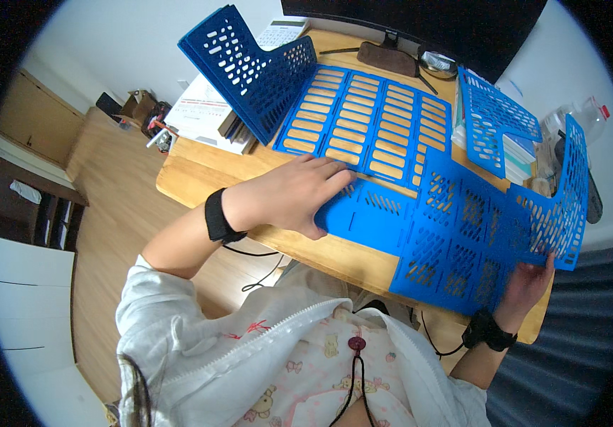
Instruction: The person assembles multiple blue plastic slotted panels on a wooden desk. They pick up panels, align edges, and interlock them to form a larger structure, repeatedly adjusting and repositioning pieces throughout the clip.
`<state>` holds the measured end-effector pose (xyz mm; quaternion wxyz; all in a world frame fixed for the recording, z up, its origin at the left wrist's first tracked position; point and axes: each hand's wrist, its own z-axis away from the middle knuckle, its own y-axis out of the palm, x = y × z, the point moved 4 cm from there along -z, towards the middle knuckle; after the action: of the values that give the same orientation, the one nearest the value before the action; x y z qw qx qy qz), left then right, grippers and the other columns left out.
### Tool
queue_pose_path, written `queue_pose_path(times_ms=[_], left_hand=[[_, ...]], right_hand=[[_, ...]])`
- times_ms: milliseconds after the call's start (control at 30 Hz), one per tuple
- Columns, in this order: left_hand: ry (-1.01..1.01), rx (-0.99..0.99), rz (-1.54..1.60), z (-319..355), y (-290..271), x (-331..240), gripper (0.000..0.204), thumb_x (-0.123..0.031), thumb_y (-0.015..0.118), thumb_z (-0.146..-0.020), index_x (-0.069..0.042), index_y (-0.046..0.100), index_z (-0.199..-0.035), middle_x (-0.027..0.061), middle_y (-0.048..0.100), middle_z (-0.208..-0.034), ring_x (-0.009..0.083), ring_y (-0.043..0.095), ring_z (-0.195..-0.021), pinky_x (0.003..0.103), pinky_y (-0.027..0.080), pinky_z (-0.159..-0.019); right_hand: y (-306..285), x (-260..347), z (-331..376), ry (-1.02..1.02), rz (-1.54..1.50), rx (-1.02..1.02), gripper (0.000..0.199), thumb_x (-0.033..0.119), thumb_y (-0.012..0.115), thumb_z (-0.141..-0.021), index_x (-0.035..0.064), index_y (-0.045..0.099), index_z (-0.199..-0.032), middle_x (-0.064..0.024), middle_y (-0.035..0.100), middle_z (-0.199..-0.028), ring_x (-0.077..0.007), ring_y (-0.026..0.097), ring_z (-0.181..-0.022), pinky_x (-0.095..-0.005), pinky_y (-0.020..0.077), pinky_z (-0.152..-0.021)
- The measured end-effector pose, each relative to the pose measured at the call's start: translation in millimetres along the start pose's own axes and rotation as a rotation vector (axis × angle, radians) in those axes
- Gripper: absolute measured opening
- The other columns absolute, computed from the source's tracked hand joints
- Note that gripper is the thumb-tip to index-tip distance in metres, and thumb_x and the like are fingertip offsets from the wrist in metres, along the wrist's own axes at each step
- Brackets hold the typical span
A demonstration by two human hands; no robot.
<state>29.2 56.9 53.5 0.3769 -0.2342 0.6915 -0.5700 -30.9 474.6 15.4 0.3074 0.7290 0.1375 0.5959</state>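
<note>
A large blue slotted plastic panel (374,228) of joined flat sections lies across the front right of the desk. My left hand (296,196) holds its left end, the fingers over the top and the thumb at the near edge. At its right end, my right hand (528,286) grips the near corner, with some fingers hidden beneath. A folded-up blue side piece (562,206) with oblong holes rises beyond my right hand. Behind the panel, a flat blue grid (363,117) with rows of rectangular openings joins an upright blue perforated side (249,71) at the left.
Papers and books (203,114) are stacked at the desk's left. Another perforated blue piece (495,117) leans on books at the right. A brown case (388,59) lies below the black monitor (449,25). A clear bottle (591,117) stands far right. Cables hang below the wooden desk (193,171).
</note>
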Motion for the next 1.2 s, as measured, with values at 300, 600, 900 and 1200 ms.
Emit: queue_pose_path(times_ms=[300,600,900,1200], left_hand=[[-0.097,0.077,0.113,22.2,-4.9,16.6,0.08,-0.019,0.077,-0.053,0.001,0.038,-0.119,0.022,0.047,-0.118,0.0375,0.045,-0.111,0.04,0.037,-0.095],[-0.173,0.072,0.088,50.2,-13.1,34.0,0.076,-0.016,0.077,-0.052,0.0,0.04,-0.116,0.0221,0.049,-0.115,0.0383,0.049,-0.104,0.04,0.04,-0.09],[-0.337,0.134,0.08,75.9,-10.7,50.4,0.081,-0.013,0.078,-0.051,-0.002,0.036,-0.119,0.0211,0.049,-0.115,0.0388,0.05,-0.102,0.039,0.042,-0.088],[-0.308,0.166,0.039,84.2,-7.4,61.3,0.086,-0.012,0.079,-0.051,-0.001,0.035,-0.124,0.0221,0.048,-0.118,0.0386,0.048,-0.107,0.039,0.042,-0.091]], right_hand=[[-14.5,12.8,-3.7,0.015,0.025,0.049,0.027,0.021,0.051,-0.09,0.0079,0.054,-0.113,-0.0059,0.063,-0.101,-0.0101,0.06,-0.081,-0.0181,0.0468,-0.049],[-1.2,19.6,0.1,-0.096,0.14,0.039,0.029,0.018,0.05,-0.09,0.0093,0.049,-0.118,-0.0043,0.06,-0.105,-0.0092,0.058,-0.083,-0.0181,0.0434,-0.048],[13.7,23.9,5.9,-0.112,0.222,0.045,0.032,0.018,0.053,-0.089,0.0093,0.047,-0.119,-0.0032,0.058,-0.106,-0.0066,0.058,-0.079,-0.0186,0.0456,-0.052],[13.7,24.4,2.6,-0.119,0.187,0.082,0.025,0.017,0.053,-0.089,0.0087,0.048,-0.112,-0.0041,0.059,-0.099,-0.0059,0.058,-0.07,-0.0159,0.0464,-0.05]])
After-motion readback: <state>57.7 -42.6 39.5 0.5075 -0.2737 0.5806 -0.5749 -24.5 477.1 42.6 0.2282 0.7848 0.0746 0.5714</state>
